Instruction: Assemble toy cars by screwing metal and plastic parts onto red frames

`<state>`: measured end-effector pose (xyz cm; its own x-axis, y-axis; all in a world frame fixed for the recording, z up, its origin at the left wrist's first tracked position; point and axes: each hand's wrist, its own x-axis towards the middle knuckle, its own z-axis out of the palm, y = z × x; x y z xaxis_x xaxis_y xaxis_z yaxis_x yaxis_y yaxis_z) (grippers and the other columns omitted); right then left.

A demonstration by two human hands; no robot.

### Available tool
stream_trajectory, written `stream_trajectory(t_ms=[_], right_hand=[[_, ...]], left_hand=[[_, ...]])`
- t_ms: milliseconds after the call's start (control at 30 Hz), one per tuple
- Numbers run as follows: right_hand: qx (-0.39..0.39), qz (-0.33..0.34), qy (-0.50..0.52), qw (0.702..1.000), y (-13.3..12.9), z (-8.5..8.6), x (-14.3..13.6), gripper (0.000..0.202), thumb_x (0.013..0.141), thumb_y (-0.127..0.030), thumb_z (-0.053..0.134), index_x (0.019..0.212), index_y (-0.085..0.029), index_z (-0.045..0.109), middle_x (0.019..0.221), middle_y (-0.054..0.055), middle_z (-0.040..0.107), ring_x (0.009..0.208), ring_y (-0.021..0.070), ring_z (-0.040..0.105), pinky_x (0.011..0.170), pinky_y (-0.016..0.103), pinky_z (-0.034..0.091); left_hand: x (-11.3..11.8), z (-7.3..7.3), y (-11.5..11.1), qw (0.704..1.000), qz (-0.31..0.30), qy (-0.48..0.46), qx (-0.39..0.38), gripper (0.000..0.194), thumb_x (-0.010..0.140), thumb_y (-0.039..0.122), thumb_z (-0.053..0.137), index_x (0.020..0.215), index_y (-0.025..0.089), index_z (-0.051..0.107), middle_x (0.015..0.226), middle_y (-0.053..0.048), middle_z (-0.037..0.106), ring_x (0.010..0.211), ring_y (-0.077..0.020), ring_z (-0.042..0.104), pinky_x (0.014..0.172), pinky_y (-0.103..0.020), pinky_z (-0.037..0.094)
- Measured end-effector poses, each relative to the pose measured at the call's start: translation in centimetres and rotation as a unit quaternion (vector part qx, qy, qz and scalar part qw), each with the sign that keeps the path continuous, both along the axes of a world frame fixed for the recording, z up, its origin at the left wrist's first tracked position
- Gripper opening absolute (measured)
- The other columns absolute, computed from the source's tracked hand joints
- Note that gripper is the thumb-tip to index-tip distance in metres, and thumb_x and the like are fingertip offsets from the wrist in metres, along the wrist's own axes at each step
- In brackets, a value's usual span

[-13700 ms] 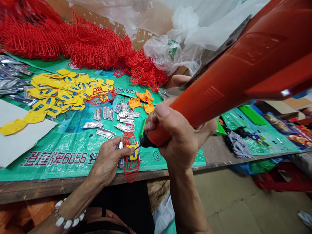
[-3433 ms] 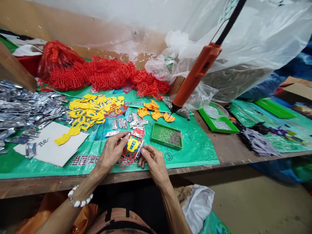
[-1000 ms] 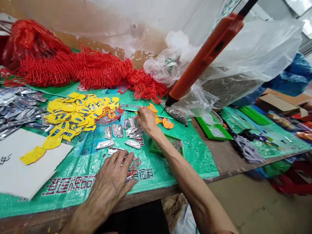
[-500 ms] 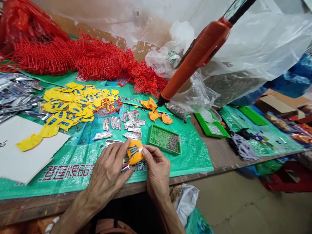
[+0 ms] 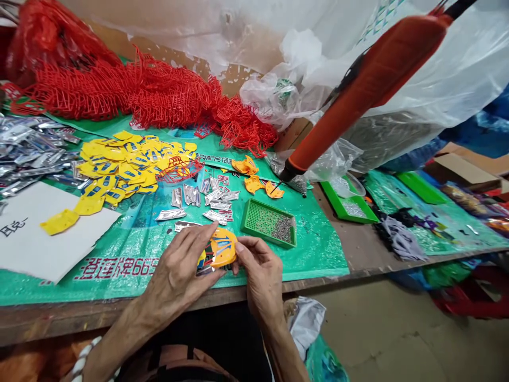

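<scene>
Above the table's front edge, an orange plastic toy part (image 5: 225, 248) with blue markings is between my two hands. My left hand (image 5: 178, 265) grips its left side, fingers over the top and thumb underneath; yellow and silvery bits show there, partly hidden by the fingers. At the right edge, my right hand (image 5: 263, 268) pinches the part between thumb and curled fingers. Just beyond lies a green tray (image 5: 248, 220) of small screws. Several silver plastic pieces (image 5: 218, 204) are scattered to its left. A red electric screwdriver (image 5: 366, 101) hangs tilted over loose orange parts (image 5: 253, 184).
Yellow pieces (image 5: 119, 164) are heaped at left, near silver parts (image 5: 27, 148) and a white card (image 5: 27, 233). Red lattice parts (image 5: 159, 95) line the back. Plastic bags (image 5: 397, 106) and another green tray (image 5: 338, 207) are at right.
The orange part has turned so that more of its marked face shows. The hanging screwdriver has swung to the right. The whole view has shifted slightly.
</scene>
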<state>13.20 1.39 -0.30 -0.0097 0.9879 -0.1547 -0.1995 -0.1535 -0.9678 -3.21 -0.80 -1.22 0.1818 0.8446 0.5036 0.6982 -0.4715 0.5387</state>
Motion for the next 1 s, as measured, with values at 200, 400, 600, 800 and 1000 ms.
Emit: stream_trajectory(t_ms=[200, 400, 600, 800, 1000], right_hand=[[-0.002, 0.028, -0.038, 0.999, 0.2, 0.2, 0.5, 0.018, 0.077, -0.032, 0.072, 0.084, -0.016, 0.068, 0.067, -0.001, 0.063, 0.05, 0.0075, 0.052, 0.052, 0.022, 0.042], [-0.004, 0.045, -0.045, 0.998, 0.1, 0.3, 1.1, 0.025, 0.079, -0.035, 0.071, 0.097, -0.019, 0.066, 0.075, -0.001, 0.063, 0.05, 0.008, 0.052, 0.05, 0.023, 0.045], [0.17, 0.114, -0.115, 0.972, 0.9, 2.8, 2.4, 0.036, 0.085, -0.032, 0.063, 0.121, -0.027, 0.062, 0.125, 0.005, 0.059, 0.11, 0.0197, 0.057, 0.093, 0.031, 0.048], [0.072, 0.104, -0.11, 0.986, 1.3, 3.3, 1.5, 0.024, 0.081, -0.038, 0.068, 0.094, -0.018, 0.068, 0.088, 0.003, 0.068, 0.081, 0.0157, 0.061, 0.076, 0.028, 0.05], [-0.01, 0.112, -0.069, 0.991, 0.9, 3.0, 2.0, 0.028, 0.073, -0.039, 0.075, 0.085, -0.014, 0.069, 0.078, 0.003, 0.07, 0.067, 0.0127, 0.061, 0.064, 0.024, 0.05]], left_hand=[[0.0, -0.2, -0.1, 0.999, -0.027, -0.012, 0.041, 0.052, 0.081, 0.015, 0.067, 0.13, 0.018, 0.051, 0.123, -0.015, 0.058, 0.113, -0.0265, 0.054, 0.096, -0.042, 0.047], [-0.1, 0.2, 0.0, 0.997, -0.019, -0.076, 0.019, 0.044, 0.077, 0.016, 0.069, 0.121, 0.018, 0.064, 0.118, -0.015, 0.064, 0.109, -0.0272, 0.06, 0.094, -0.043, 0.05], [-0.2, 3.4, 0.1, 0.81, -0.017, -0.439, -0.388, 0.033, 0.075, 0.038, 0.073, 0.102, 0.02, 0.076, 0.098, -0.01, 0.075, 0.096, -0.0277, 0.068, 0.088, -0.04, 0.055], [2.4, 4.1, -0.4, 0.436, 0.04, -0.73, -0.525, 0.023, 0.086, 0.019, 0.06, 0.104, 0.008, 0.071, 0.079, -0.012, 0.075, 0.075, -0.0253, 0.073, 0.071, -0.039, 0.061], [4.2, 3.8, -1.7, 0.439, 0.105, -0.747, -0.487, 0.033, 0.088, 0.002, 0.048, 0.114, 0.011, 0.067, 0.085, -0.008, 0.077, 0.066, -0.0176, 0.073, 0.066, -0.027, 0.062]])
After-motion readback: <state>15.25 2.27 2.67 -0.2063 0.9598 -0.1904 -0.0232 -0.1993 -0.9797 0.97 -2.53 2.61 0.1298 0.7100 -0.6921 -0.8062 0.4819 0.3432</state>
